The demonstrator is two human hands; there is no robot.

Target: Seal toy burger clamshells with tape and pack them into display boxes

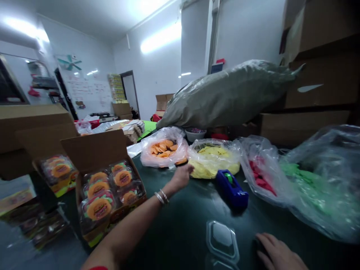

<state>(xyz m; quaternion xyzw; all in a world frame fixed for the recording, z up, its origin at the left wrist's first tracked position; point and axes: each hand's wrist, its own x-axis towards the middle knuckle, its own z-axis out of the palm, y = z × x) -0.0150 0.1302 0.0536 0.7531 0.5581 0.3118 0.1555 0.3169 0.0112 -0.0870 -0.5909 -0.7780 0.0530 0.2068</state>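
My left hand point(181, 177), wearing bangles, reaches out over the table with its fingers closed. A small orange piece with a dark edge point(181, 162) shows at its fingertips; blur hides the exact grip. Just beyond lies a clear bag of orange pieces point(164, 147), with a bag of yellow pieces point(212, 159) to its right. My right hand point(277, 252) rests low on the table, fingers curled around a dark area that I cannot make out. To its left is a clear plastic container point(222, 240), with part of another below it at the frame edge.
A blue tape dispenser point(232, 189) stands between my hands. Bags of red pieces point(260, 172) and green pieces point(312, 187) lie on the right. At left, an open carton point(94, 150) holds packed toy burgers. A large grey sack point(230, 97) and stacked boxes point(320, 86) stand behind.
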